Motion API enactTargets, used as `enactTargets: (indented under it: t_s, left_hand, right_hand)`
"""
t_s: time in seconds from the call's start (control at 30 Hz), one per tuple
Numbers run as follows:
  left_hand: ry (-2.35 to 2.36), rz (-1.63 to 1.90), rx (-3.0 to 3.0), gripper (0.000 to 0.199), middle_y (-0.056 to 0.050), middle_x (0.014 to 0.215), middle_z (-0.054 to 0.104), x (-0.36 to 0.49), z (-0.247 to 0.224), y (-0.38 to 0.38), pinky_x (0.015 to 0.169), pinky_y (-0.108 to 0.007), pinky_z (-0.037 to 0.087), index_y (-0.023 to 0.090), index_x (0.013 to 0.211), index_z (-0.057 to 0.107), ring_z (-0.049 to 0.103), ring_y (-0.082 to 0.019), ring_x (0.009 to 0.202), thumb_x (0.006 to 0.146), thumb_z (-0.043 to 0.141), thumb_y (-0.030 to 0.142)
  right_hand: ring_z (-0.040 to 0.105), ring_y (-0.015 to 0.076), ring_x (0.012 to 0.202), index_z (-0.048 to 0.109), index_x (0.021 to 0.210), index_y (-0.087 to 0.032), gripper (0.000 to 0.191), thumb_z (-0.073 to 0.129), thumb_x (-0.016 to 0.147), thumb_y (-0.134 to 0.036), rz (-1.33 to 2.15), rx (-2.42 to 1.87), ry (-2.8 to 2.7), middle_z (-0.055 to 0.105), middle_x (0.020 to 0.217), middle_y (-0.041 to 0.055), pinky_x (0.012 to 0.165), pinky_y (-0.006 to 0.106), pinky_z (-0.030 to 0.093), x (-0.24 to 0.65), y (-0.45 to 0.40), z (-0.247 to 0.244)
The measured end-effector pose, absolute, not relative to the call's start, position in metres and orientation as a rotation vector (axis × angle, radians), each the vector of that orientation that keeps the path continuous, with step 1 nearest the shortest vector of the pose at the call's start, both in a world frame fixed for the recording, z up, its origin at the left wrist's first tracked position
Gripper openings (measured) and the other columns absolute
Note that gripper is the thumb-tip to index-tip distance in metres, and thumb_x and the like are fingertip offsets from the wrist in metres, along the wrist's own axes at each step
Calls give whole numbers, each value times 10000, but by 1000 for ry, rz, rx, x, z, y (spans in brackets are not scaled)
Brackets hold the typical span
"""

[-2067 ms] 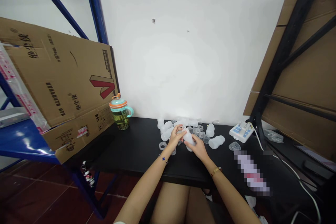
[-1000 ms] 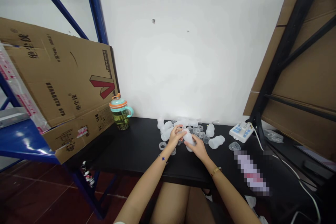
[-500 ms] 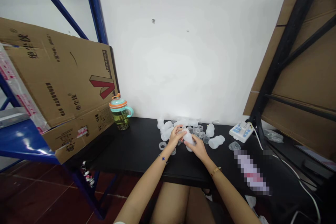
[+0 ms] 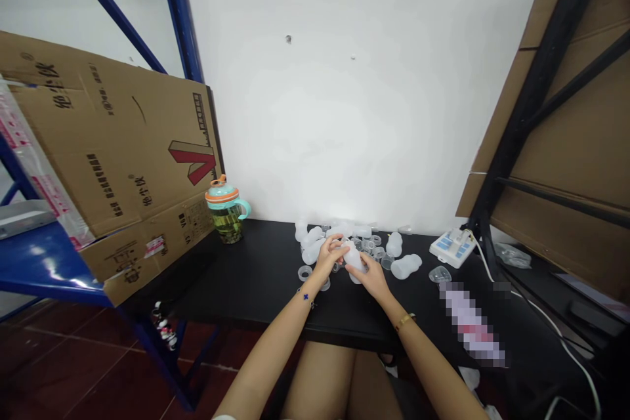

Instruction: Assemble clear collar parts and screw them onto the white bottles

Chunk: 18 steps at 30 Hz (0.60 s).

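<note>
Head view: holding a white bottle (image 4: 353, 258) in curled fingers of left hand (image 4: 329, 254) and right hand (image 4: 374, 277). Held near loose clear rings (image 4: 378, 252).

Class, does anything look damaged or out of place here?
The white wall has a dark mark, perhaps a hole, marring its surface. A pixelated patch obscures part of the black table. White bottles lie jumbled there; no spill shows.
</note>
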<state>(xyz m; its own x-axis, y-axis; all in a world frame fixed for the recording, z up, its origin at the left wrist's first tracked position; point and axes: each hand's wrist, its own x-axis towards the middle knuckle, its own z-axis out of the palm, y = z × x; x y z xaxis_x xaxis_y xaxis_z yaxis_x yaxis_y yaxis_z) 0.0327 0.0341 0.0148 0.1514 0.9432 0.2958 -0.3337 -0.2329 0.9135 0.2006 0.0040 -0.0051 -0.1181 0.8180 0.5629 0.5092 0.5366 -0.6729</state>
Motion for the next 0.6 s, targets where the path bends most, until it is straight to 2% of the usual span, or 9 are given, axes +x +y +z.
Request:
enactTargets:
  t_s: [0.2, 0.4, 0.6]
  left_hand:
    - [677, 1378, 1268, 579, -35, 936, 653, 33, 17, 31, 485, -202, 439, 171, 1202, 576, 529, -52, 506, 719, 795, 404]
    - [754, 1386, 1296, 552, -83, 1115, 634, 35, 15, 33, 418, -203, 391, 184, 1169, 610, 478, -13, 442, 705, 802, 413]
    - [762, 1378, 1291, 558, -51, 1041, 646, 34, 12, 37, 402, -191, 367, 189, 1155, 615, 481, -16, 441, 687, 819, 413]
  right_hand:
    - [601, 214, 750, 707, 1043, -172, 435, 681, 799, -530, 358, -1114, -1780, 703, 881, 37, 707, 310, 458, 201, 4, -5]
    - [594, 218, 745, 709, 1016, -172, 424, 672, 799, -535, 359, -1105, -1776, 692, 851, 38, 695, 308, 469, 200, 3, -4]
    - [595, 219, 744, 704, 1029, -169, 441, 666, 800, -545, 339, -1113, -1789, 698, 865, 46, 699, 315, 469, 200, 4, -5]
